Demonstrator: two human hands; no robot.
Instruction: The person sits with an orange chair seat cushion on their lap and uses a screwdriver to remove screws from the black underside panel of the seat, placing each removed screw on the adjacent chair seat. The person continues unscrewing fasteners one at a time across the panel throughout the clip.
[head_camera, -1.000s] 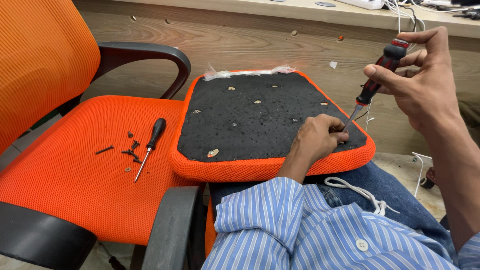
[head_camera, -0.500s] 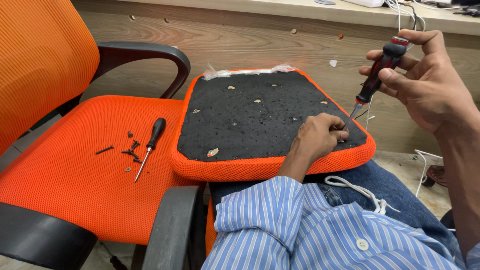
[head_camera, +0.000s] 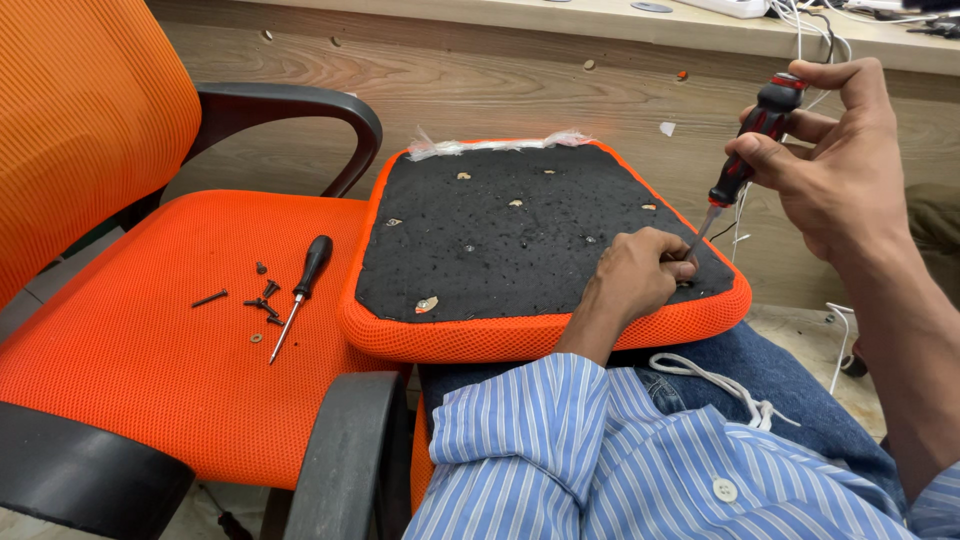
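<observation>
On cushion, left hand steadies tip; right hand grip closed round screwdriver.

An orange-rimmed, black-bottomed seat cushion lies upside down across the person's lap, its left edge overlapping the right edge of the orange mesh office chair seat. On that chair seat, near its middle, a small black-handled screwdriver lies just right of a cluster of loose dark screws. At the cushion's front right corner the left hand rests beside the tip of a red-and-black-handled screwdriver, gripped above by the right hand. A wooden panel wall stands behind.
</observation>
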